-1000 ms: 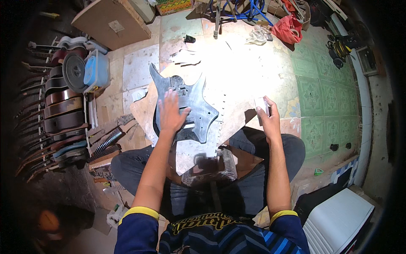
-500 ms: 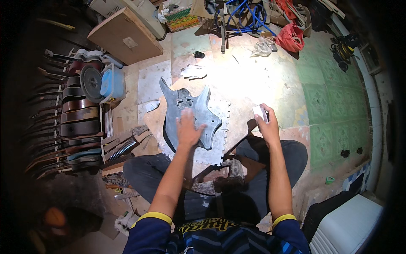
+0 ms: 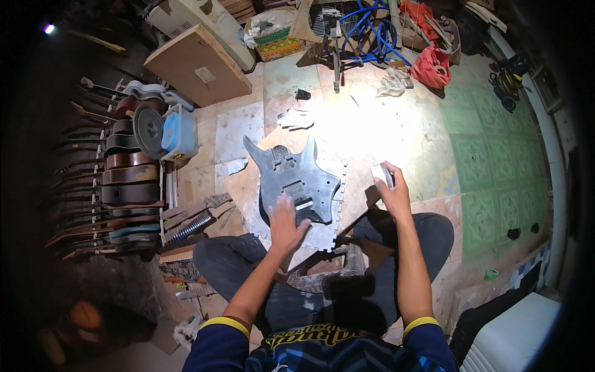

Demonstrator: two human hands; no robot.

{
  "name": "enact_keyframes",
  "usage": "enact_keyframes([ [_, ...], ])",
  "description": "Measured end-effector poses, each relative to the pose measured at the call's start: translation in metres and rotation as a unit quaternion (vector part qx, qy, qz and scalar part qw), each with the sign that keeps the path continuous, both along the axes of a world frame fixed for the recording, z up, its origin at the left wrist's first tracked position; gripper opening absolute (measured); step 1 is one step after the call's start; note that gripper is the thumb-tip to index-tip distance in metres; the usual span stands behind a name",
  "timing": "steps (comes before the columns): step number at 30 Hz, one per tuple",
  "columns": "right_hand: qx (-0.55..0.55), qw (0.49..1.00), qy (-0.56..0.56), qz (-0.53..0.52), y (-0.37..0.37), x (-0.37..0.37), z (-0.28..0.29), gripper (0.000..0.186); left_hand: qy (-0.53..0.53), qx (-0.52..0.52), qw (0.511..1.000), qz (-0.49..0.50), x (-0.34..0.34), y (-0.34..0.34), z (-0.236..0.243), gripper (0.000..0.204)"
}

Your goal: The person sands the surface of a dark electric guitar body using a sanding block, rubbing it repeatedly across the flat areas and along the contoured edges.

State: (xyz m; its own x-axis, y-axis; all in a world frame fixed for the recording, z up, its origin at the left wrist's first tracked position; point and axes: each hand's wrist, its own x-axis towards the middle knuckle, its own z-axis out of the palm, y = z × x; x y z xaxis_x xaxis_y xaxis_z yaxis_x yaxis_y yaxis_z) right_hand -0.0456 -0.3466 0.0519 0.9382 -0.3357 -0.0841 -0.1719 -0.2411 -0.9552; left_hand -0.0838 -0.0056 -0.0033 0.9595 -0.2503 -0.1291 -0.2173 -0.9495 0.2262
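A grey electric guitar body (image 3: 270,180) with two pointed horns and dark cut-out cavities lies flat in front of me. Beneath it is a pale mat (image 3: 341,170) with jigsaw-cut edges. My left hand (image 3: 286,226) is over the near end of the body, fingers spread, holding nothing. Whether the palm presses on the surface I cannot tell. To the right, apart from the guitar body, my right hand (image 3: 395,195) grips a small pale block (image 3: 379,175) between thumb and fingers.
A row of guitars (image 3: 130,177) stands on the left, beside a blue-lidded plastic bin (image 3: 180,136). A coil spring (image 3: 192,227) and tools lie near my left knee. At the back are a wooden board (image 3: 198,68), blue tubing (image 3: 384,37) and a red bag (image 3: 431,68).
My left hand has slid from the middle of the guitar body toward its near end, uncovering the cavities. The whole view has shifted slightly. My right hand still grips the block.
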Motion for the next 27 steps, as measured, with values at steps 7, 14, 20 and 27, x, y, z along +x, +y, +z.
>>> enact_keyframes([
  [7,-0.001,1.0,-0.002,0.003,0.007,0.002,0.009,0.053,-0.001,-0.028,0.994,0.109,0.054,0.06,-0.011,0.09],
  [14,-0.009,1.0,-0.013,0.008,0.002,0.002,0.004,0.051,-0.023,-0.027,0.997,0.074,0.066,0.03,-0.009,0.091],
  [20,-0.061,0.998,-0.014,0.027,0.007,0.003,0.023,0.053,0.003,-0.002,0.998,-0.062,0.099,0.021,0.005,0.096],
  [27,-0.07,0.997,0.025,0.027,0.003,0.004,0.027,0.055,-0.01,0.013,0.996,-0.084,0.096,-0.06,0.003,0.09],
])
